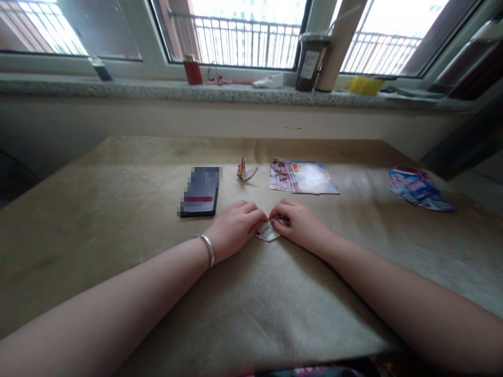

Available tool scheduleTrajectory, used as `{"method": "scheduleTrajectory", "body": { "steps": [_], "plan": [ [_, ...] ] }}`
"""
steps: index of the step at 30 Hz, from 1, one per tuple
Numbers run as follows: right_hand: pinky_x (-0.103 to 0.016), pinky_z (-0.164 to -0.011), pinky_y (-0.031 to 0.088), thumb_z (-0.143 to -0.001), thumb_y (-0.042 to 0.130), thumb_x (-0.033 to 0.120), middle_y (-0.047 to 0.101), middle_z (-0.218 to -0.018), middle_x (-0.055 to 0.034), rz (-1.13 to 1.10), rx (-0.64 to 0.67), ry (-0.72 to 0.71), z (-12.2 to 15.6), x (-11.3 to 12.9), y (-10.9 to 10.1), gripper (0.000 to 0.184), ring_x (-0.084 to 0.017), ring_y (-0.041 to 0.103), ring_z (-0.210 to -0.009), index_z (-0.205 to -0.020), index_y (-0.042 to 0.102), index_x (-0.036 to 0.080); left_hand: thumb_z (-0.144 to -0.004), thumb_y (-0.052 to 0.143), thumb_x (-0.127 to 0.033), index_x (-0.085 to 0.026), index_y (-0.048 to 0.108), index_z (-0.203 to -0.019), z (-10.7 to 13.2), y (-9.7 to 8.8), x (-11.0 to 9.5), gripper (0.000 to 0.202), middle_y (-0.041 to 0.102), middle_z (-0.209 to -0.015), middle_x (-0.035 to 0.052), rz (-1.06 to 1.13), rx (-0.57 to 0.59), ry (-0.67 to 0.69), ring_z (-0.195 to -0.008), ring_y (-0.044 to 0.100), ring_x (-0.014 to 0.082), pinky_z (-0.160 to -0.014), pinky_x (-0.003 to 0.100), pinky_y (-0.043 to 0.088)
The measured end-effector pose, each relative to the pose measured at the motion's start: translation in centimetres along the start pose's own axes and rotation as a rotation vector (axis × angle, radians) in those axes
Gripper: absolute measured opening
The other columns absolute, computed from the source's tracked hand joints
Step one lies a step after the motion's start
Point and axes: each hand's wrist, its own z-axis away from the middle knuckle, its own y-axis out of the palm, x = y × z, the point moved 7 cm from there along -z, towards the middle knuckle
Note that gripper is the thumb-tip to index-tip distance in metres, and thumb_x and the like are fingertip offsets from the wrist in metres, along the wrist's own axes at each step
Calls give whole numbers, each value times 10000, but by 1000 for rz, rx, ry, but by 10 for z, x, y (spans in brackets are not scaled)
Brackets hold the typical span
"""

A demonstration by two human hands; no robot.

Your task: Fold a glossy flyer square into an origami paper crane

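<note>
Paper (269, 233) on worktop (251, 309), left hand (238, 225) and right hand (297, 223) pinching its opposite sides, nearly meeting; exact folds hard to make out. Phone (200, 191) beyond left hand; folded scrap (247, 174) and cards (310, 178) farther back.

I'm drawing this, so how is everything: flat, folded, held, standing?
Small white paper piece: looks folded, partly hidden by fingers.
Left hand: pinching its left side.
Right hand: pinching its right side.
Black rectangular phone: lying flat.
Red-and-white paper piece: folded, standing open.
Pink-and-blue glossy printed sheets: flat, overlapping.
Blue-and-red glossy printed papers: piled, overlapping.
Red cylindrical jar: upright.
Dark cylindrical container: upright.
Silver bracelet: worn.
</note>
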Motion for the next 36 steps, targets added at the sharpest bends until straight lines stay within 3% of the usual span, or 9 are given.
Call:
{"method": "scheduleTrajectory", "body": {
  "steps": [11,17,28,36],
  "plan": [
    [-279,-747,434,-820,550,270,611,-894,-58,101,33,-56,5,6,-2,177,-161,562,-814,-920,666,182,-885,494,-216,-156,634,-933,1,2,4,159,606,-909,71,8,-3,-13,-902,527,197,-833,333,464],
    [-269,-707,429,-809,587,314,608,-873,-54,114,37,-54,5,4,-2,161,-158,553,-787,-849,653,173,-899,470,-233,-160,646,-956,3,2,2,199,601,-896,70,-33,11,12,-884,521,191,-808,318,464],
    [-261,-692,415,-772,621,257,590,-836,-38,54,19,-62,5,5,-2,102,-141,526,-748,-832,630,176,-877,500,-261,-155,620,-937,3,-1,-2,170,597,-905,68,-26,-7,54,-886,525,193,-809,325,466],
    [-252,-682,391,-786,614,260,579,-783,-19,64,-4,-146,8,11,-5,87,-141,509,-749,-815,589,182,-782,555,-150,-150,584,-876,3,-6,-8,98,618,-854,49,22,-16,68,-835,542,177,-756,282,465]
  ]
}}
